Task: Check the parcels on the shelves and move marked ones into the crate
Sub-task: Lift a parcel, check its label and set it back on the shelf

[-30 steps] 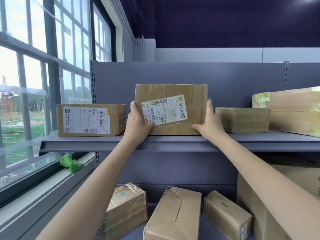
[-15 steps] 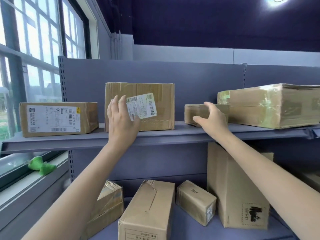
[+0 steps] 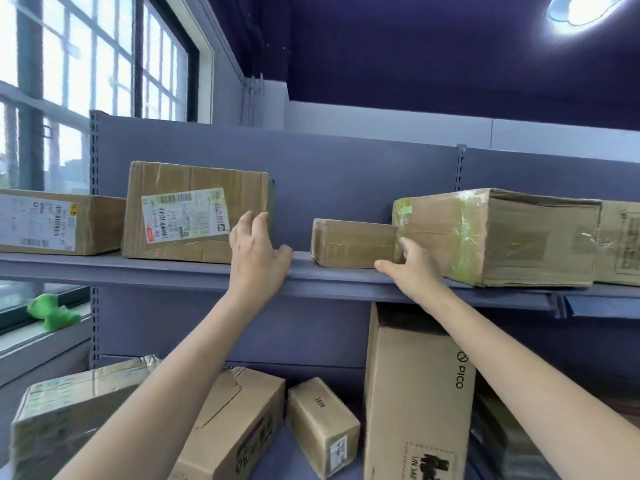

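Small parcel [image 3: 353, 242] sits on upper shelf [image 3: 173, 268], between the hands. Right hand [image 3: 412, 270] touches its right end, fingers hidden; grip unclear. Left hand [image 3: 256, 251] spread, holding nothing. Neighbouring parcel [image 3: 498, 237] covers its far corner.

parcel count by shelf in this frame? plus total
Upper grey metal shelf: 5 brown cardboard parcels (white-labelled flat one, upright labelled one, small plain one, large tape-wrapped one, one cut off at the right edge).
Lower shelf: 4 (taped, long, small, tall PICO-printed).
Total: 9
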`<action>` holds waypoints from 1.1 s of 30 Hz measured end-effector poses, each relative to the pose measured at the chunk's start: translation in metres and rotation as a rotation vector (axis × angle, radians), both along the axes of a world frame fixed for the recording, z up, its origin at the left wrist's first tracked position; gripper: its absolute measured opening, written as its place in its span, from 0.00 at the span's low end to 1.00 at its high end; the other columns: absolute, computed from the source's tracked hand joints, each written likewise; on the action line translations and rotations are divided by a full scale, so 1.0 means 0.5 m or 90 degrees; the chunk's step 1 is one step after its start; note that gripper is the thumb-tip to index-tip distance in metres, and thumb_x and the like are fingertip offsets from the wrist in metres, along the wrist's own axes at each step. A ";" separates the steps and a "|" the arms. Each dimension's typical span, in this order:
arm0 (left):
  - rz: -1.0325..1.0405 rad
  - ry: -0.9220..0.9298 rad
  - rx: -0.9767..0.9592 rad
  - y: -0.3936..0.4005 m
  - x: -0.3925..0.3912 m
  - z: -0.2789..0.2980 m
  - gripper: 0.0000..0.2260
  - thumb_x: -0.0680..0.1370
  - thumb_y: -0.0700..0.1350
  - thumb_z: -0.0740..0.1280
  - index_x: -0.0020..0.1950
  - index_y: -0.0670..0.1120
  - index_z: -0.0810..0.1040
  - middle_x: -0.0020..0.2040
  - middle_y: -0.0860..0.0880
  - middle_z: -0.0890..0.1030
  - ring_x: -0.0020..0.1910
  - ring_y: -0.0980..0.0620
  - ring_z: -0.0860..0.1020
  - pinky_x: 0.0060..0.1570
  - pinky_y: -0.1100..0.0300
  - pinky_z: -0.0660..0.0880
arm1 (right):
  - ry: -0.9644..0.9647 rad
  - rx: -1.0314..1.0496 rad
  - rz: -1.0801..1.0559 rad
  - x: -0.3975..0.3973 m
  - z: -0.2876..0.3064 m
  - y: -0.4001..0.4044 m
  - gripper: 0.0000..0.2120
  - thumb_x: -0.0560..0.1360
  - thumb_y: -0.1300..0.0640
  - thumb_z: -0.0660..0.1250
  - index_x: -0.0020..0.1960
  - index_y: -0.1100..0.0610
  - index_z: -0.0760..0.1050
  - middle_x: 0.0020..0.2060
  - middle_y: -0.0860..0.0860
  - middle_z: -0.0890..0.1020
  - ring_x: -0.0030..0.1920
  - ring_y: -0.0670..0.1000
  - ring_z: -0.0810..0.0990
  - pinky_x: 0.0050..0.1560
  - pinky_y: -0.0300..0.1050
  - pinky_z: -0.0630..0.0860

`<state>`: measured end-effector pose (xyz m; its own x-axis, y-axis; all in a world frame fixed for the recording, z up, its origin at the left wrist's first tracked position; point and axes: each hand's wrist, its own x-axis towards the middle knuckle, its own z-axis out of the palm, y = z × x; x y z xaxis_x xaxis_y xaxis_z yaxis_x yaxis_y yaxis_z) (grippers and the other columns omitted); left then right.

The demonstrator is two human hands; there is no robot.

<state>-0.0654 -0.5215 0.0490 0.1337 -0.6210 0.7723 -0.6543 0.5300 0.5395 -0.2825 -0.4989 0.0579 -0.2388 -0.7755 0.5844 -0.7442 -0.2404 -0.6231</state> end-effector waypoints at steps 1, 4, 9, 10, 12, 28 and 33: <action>0.000 -0.005 0.009 0.000 -0.016 0.001 0.26 0.76 0.39 0.62 0.73 0.39 0.59 0.75 0.40 0.56 0.73 0.42 0.54 0.70 0.54 0.53 | -0.009 0.002 0.018 -0.007 0.000 -0.004 0.34 0.74 0.52 0.68 0.74 0.60 0.57 0.72 0.55 0.64 0.72 0.54 0.63 0.67 0.46 0.63; -0.014 -0.036 0.033 -0.005 -0.058 0.009 0.26 0.76 0.38 0.61 0.73 0.38 0.59 0.74 0.41 0.59 0.73 0.42 0.56 0.70 0.55 0.54 | -0.026 -0.001 0.053 -0.018 0.014 -0.012 0.35 0.74 0.53 0.68 0.74 0.60 0.56 0.72 0.54 0.64 0.72 0.54 0.63 0.67 0.46 0.63; -0.064 -0.058 0.093 -0.031 -0.089 0.032 0.26 0.76 0.40 0.62 0.73 0.39 0.59 0.72 0.42 0.65 0.71 0.45 0.63 0.67 0.58 0.59 | -0.039 0.017 0.065 -0.035 0.035 -0.039 0.33 0.74 0.53 0.67 0.73 0.62 0.57 0.71 0.55 0.66 0.70 0.55 0.65 0.61 0.43 0.64; -0.072 -0.054 0.105 -0.039 -0.093 0.038 0.26 0.76 0.39 0.63 0.73 0.39 0.60 0.71 0.42 0.66 0.70 0.46 0.64 0.66 0.58 0.60 | -0.047 0.027 0.070 -0.038 0.037 -0.047 0.35 0.74 0.52 0.67 0.74 0.61 0.54 0.72 0.55 0.63 0.71 0.55 0.63 0.64 0.45 0.63; -0.072 -0.053 0.152 -0.053 -0.102 0.049 0.22 0.76 0.40 0.63 0.69 0.39 0.64 0.68 0.40 0.69 0.63 0.46 0.69 0.58 0.58 0.64 | -0.059 0.049 0.070 -0.042 0.045 -0.061 0.37 0.74 0.52 0.68 0.75 0.61 0.51 0.73 0.56 0.61 0.72 0.56 0.62 0.66 0.47 0.63; -0.203 0.021 0.225 -0.090 -0.101 0.072 0.06 0.71 0.37 0.63 0.34 0.41 0.72 0.31 0.48 0.70 0.31 0.50 0.67 0.32 0.58 0.64 | -0.129 0.043 0.126 -0.043 0.044 -0.084 0.39 0.67 0.56 0.74 0.72 0.58 0.59 0.64 0.48 0.71 0.63 0.51 0.71 0.63 0.47 0.69; -0.354 0.085 0.086 -0.045 -0.082 0.094 0.09 0.72 0.38 0.70 0.51 0.45 0.78 0.45 0.49 0.82 0.44 0.52 0.80 0.46 0.59 0.78 | -0.081 -0.090 0.157 -0.050 0.058 -0.045 0.45 0.67 0.56 0.75 0.76 0.57 0.52 0.67 0.51 0.70 0.69 0.51 0.68 0.66 0.43 0.67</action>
